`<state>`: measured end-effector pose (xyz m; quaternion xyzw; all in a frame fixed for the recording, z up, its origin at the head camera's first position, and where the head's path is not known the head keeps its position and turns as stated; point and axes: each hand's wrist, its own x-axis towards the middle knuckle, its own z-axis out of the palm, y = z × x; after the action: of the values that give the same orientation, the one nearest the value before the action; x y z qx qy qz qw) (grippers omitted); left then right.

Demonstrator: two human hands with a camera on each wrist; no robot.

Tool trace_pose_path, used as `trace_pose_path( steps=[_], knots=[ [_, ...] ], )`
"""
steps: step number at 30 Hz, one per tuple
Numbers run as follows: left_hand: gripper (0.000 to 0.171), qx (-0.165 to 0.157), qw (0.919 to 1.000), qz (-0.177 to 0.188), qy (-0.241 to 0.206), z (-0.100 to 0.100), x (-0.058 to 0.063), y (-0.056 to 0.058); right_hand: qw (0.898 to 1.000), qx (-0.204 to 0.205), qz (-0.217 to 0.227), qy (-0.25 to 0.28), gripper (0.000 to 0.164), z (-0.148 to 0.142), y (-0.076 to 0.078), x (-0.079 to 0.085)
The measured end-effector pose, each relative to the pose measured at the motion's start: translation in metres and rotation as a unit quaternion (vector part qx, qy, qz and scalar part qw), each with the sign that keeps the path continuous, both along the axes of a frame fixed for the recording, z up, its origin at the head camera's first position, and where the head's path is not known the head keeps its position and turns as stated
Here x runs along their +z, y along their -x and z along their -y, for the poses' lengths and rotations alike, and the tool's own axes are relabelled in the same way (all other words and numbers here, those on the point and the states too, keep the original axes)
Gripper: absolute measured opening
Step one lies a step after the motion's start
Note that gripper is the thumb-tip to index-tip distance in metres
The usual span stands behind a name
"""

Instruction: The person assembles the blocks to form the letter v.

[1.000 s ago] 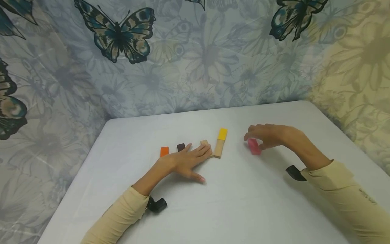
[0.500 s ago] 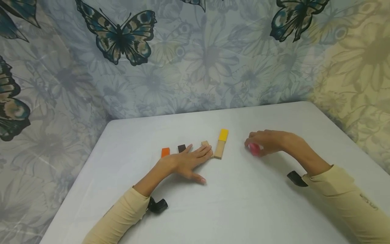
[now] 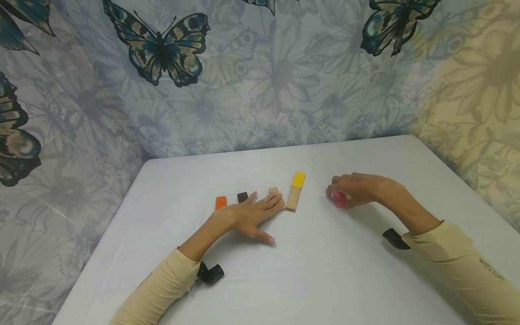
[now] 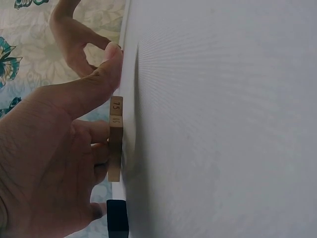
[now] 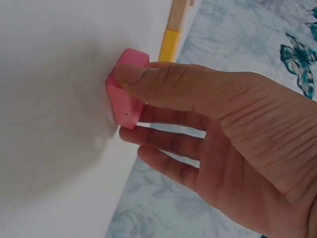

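Observation:
My right hand (image 3: 357, 187) holds a pink block (image 5: 130, 101) at the table's right side, thumb on one face and fingers behind it. My left hand (image 3: 253, 216) lies spread with straight fingers over several plain wooden blocks (image 4: 115, 144), partly hiding them. Numbers are printed on two of these in the left wrist view. A black block (image 3: 242, 197) shows just beyond the left hand, and an orange block (image 3: 221, 202) lies left of it. Right of the left fingertips stand a long wooden block (image 3: 292, 199) and a yellow block (image 3: 298, 179) end to end.
The white table (image 3: 308, 280) has its far edge close to a wall covering (image 3: 260, 90) with butterflies and flowers. Black wrist cameras (image 3: 210, 273) hang below both cuffs, low over the surface.
My right hand has come down onto the pink block, and its fingers have closed round it. The left hand and the other blocks stay in place.

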<state>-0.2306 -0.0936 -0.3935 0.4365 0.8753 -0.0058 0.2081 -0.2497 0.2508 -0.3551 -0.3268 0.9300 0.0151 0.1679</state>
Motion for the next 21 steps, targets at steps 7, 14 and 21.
trace_pose_path(
  steps=[7, 14, 21],
  knots=[
    [0.108, -0.006, 1.0000, -0.004, 0.000, -0.0001, 0.0006, -0.0006, 1.000, 0.004, -0.003, -0.001, 0.036, -0.0010, -0.0010, -0.0004],
    [0.109, -0.002, 0.9999, -0.010, 0.012, 0.0014, 0.0046, -0.0010, 1.000, 0.000, -0.004, 0.007, 0.034, 0.0015, 0.0005, 0.0000],
    [0.108, -0.004, 0.9999, -0.009, 0.005, 0.0017, 0.0032, -0.0019, 1.000, 0.001, -0.001, 0.024, 0.034, 0.0004, -0.0001, 0.0039]
  ],
)
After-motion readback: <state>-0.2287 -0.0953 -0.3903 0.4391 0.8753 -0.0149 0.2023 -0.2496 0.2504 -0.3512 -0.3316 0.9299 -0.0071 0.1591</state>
